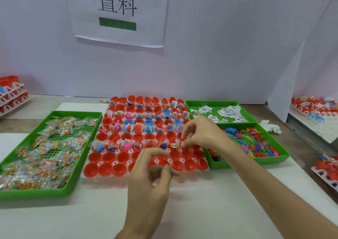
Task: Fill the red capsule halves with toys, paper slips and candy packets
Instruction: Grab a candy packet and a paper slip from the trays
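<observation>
Status: white plastic holder tray (102,177) sits dead centre on the white table (201,211), packed with red plastic capsule halves (107,169), open side up, plus a few blue capsule halves (165,111) in the back rows. Back rows mostly loaded with toys, slips and packets. One row mid-tray is bare, the row in front of it is loaded, and the two nearest rows are bare. My right hand (201,132) is over the right end of that loaded row, fingers curled down, thumb and forefinger pinching a paper slip (182,140). Only its black corner shows. My left hand (148,176) hangs over the near rows, fingers curled, forefinger and thumb tips close together. I can't tell if anything is between them. Left of the holder: green perforated plastic tray (36,193) heaped with clear candy packets (54,143). Right, far: green tray (215,102) with white printed paper slips (228,111). Right, near: green tray (256,161) with small multicoloured plastic toys (256,140). Crumpled white tissue (270,126) lies just beyond that tray. Loaded holder stacks stand at far left (12,94) and far right (314,105). White paper sign (117,10) with black characters and a green bar hangs on the wall.
</observation>
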`<state>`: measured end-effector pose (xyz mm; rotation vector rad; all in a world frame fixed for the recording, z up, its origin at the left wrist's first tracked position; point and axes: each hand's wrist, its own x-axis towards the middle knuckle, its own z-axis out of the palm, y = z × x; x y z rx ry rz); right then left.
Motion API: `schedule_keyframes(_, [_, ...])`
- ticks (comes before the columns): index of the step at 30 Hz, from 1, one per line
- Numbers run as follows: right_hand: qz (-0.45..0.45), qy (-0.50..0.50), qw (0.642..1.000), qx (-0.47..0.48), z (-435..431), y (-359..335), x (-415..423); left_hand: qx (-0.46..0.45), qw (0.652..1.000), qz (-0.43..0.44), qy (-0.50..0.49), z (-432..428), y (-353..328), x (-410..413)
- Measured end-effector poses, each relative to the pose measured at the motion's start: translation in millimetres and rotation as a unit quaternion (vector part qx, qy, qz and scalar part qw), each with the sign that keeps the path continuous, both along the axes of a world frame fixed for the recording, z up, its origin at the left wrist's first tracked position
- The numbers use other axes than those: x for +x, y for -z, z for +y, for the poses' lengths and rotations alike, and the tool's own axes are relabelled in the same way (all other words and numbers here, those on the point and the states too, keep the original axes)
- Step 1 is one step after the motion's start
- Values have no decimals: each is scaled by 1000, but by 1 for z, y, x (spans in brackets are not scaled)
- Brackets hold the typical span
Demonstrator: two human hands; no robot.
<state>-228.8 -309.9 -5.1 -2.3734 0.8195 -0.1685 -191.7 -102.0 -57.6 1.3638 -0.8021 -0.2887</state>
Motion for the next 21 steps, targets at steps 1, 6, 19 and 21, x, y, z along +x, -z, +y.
schedule_keyframes(1, [-10, -4, 1000, 10, 0, 0, -2, -3, 1000, -2, -1, 0, 0, 0])
schedule_keyframes(6, [-29, -28, 999, 7, 1, 4, -7, -2, 1000, -5, -2, -1, 2, 1])
schedule_keyframes(19, [-12, -45, 999, 17, -7, -4, -19, -11, 1000, -11, -12, -1, 4, 1])
schedule_keyframes(21, [-57, -23, 998, 26, -11, -4, -26, -14, 1000, -11, -17, -1, 2, 3])
